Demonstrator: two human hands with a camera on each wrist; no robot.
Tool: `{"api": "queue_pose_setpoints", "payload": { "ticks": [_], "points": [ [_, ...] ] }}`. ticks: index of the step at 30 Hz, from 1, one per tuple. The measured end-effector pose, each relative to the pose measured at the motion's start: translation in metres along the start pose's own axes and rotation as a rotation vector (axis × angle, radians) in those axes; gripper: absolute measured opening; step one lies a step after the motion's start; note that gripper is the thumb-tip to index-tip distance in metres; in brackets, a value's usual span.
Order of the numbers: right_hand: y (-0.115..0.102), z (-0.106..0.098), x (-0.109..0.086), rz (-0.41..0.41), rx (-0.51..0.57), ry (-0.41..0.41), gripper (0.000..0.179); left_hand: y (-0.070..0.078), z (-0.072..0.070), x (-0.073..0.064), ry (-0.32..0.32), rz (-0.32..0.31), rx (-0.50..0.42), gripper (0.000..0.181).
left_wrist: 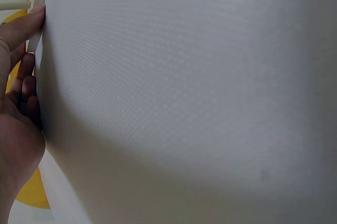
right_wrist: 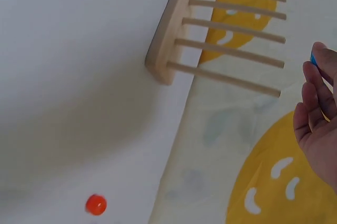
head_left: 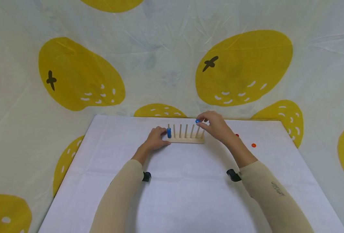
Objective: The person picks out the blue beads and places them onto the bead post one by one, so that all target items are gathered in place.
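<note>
A wooden peg rack (head_left: 186, 140) with a row of upright pegs stands near the table's back edge. Several blue beads (head_left: 169, 133) are stacked on its leftmost peg, whose tip shows above them. My left hand (head_left: 154, 139) grips the rack's left end, thumb at the front of the base and fingers behind. Above the pegs toward the right end, my right hand (head_left: 216, 126) pinches one blue bead (head_left: 197, 121) between thumb and forefinger. In the right wrist view this bead (right_wrist: 313, 59) is mostly hidden by the fingertips and sits apart from the pegs.
To the right lie an orange-red bead (head_left: 253, 145) and a red bead (head_left: 237, 135), the latter partly behind my right forearm. A white cloth covers the table (head_left: 186, 194). Behind it hangs a pale curtain (head_left: 166, 64) with large yellow fruit shapes.
</note>
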State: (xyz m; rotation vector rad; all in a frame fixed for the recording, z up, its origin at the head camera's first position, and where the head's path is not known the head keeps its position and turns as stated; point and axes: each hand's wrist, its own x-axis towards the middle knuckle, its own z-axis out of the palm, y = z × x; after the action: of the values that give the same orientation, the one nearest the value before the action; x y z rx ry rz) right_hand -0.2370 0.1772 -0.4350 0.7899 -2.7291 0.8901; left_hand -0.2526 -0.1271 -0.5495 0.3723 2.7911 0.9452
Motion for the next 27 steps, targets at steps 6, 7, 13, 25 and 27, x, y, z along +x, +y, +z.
{"api": "queue_pose_setpoints", "payload": {
  "ticks": [6, 7, 13, 25, 27],
  "points": [
    [-0.016, 0.01, 0.011, -0.003, 0.013, -0.046, 0.022, 0.0, 0.0, 0.0, 0.001, -0.004, -0.003, 0.064],
    [-0.018, 0.012, 0.013, -0.007, 0.01, -0.053, 0.022, 0.0, 0.0, 0.0, 0.0, -0.005, -0.002, 0.064],
    [-0.027, 0.024, 0.025, -0.034, -0.004, -0.066, 0.022, 0.001, -0.001, -0.001, 0.004, -0.005, -0.013, 0.064],
    [-0.045, 0.043, 0.05, -0.058, 0.018, -0.147, 0.024, -0.001, -0.001, 0.0, 0.011, -0.001, -0.003, 0.062],
    [-0.047, 0.047, 0.053, -0.056, 0.016, -0.157, 0.023, -0.001, -0.001, 0.0, 0.009, -0.004, -0.004, 0.061]
  ]
}}
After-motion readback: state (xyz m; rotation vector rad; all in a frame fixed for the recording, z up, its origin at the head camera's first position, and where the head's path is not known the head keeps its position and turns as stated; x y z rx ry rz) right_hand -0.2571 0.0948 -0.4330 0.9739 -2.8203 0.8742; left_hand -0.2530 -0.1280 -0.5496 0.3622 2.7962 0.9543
